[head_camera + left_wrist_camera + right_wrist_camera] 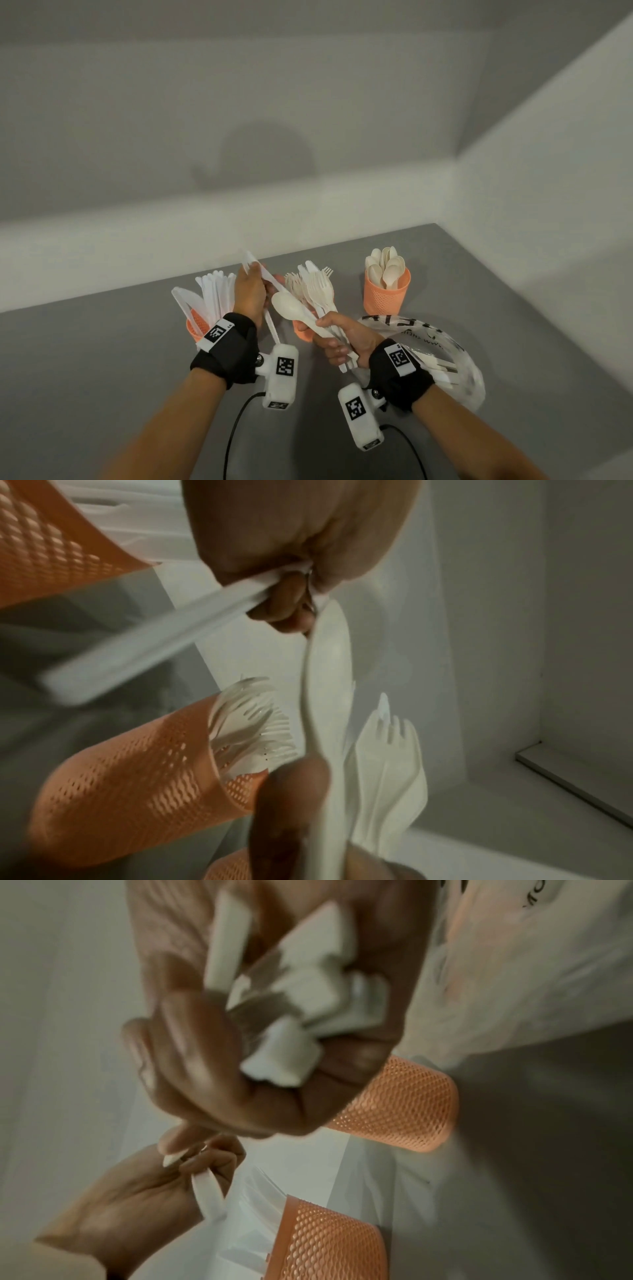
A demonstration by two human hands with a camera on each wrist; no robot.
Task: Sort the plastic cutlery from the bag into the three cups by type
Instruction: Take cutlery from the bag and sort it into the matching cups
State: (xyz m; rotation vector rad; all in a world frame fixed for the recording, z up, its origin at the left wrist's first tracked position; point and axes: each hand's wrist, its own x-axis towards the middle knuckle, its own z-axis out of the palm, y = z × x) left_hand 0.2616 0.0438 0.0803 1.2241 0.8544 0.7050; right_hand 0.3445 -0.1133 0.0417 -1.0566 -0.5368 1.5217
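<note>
The sorting is well along, and the step in hand looks like dealing out a mixed bundle. The right hand (337, 337) is curled round a bundle of cutlery (320, 298), forks and a spoon fanned upward from its fist. The left hand (250, 294) is closed on a single knife (262, 274), pinching it between thumb and fingertips just beside the spoon's bowl.

By my reading, the next move is to carry that knife the short way left and drop it handle-first into the knife cup (197, 325), which stands immediately left of the left hand and is already crowded. That calls for threading it between the standing pieces.

The fork cup (301, 330) sits between the two hands, partly hidden by them. The spoon cup (387, 294) stands beyond the right hand. The bag (445, 346) lies on the worktop (102, 342) just right of the right wrist, with a few pieces showing inside.
</note>
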